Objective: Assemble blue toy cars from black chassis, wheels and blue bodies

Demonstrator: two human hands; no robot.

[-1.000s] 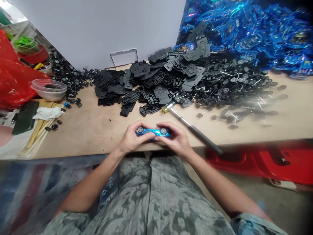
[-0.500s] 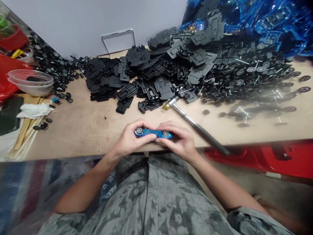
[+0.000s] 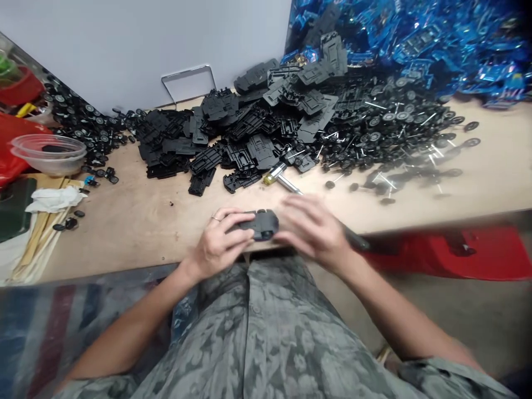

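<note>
My left hand (image 3: 220, 239) grips a small toy car (image 3: 261, 224) at the table's front edge, its dark underside facing up and its blue body hidden. My right hand (image 3: 311, 230) is blurred, just to the right of the car, with its fingers apart and nothing in them. Beyond that hand lies a hammer (image 3: 282, 180) with a brass-coloured head and a metal handle, the handle's middle hidden beneath the hand.
Black plastic chassis plates (image 3: 245, 138) lie heaped on the wooden table (image 3: 124, 233), with black wheels on axles (image 3: 394, 130) to their right. Shiny blue car bodies (image 3: 415, 39) pile up behind. A clear plastic bowl (image 3: 47, 156) and a red bag (image 3: 12, 138) stand at left.
The car has been turned so its dark underside shows instead of its blue side. My right hand has let go and moved right. The view has shifted slightly.
</note>
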